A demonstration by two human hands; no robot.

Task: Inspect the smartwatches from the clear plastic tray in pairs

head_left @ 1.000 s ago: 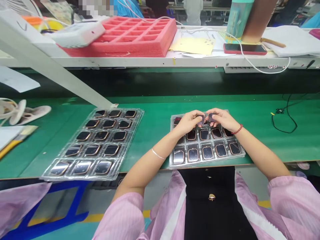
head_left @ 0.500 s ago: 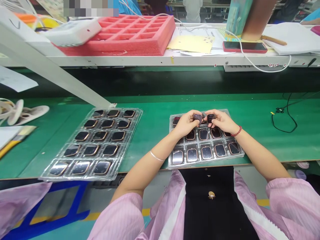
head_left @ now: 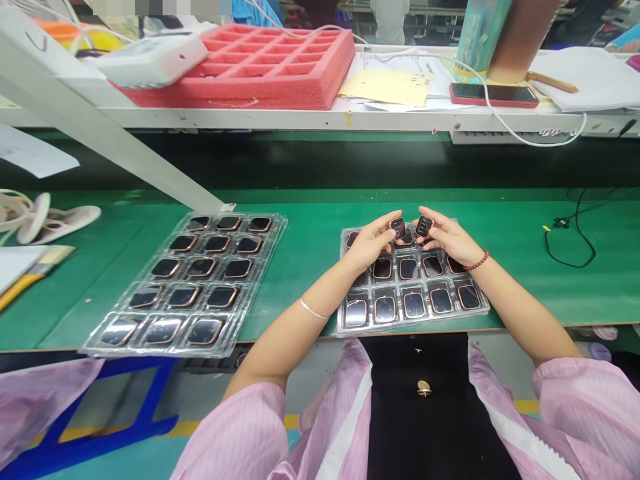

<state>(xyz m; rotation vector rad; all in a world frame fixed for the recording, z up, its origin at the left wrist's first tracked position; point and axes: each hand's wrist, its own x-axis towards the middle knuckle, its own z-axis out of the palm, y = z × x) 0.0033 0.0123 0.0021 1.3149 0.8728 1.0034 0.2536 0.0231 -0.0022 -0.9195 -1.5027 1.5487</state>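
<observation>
My left hand (head_left: 373,241) is closed on a square smartwatch body (head_left: 398,229) with a dark screen, held up by its edges. A second smartwatch body (head_left: 425,227), tilted, is pinched in my right hand (head_left: 453,240). Both hands hover over the back row of a clear plastic tray (head_left: 369,328) and hide part of it. In the tray's pockets lie several more watch bodies with dark screens and gold-coloured rims, such as the front watch body (head_left: 413,305).
Another clear tray (head_left: 227,350) full of watch bodies lies to the left on the green bench (head_left: 305,247). A slanted white post (head_left: 125,147) stands behind it. At right lies a black cable (head_left: 570,263). The shelf above bears a red foam tray (head_left: 225,93) and a phone (head_left: 494,95).
Both watch bodies have been lifted slightly and tilted in my fingers. My hands have opened a little wider around them. The view has shifted slightly.
</observation>
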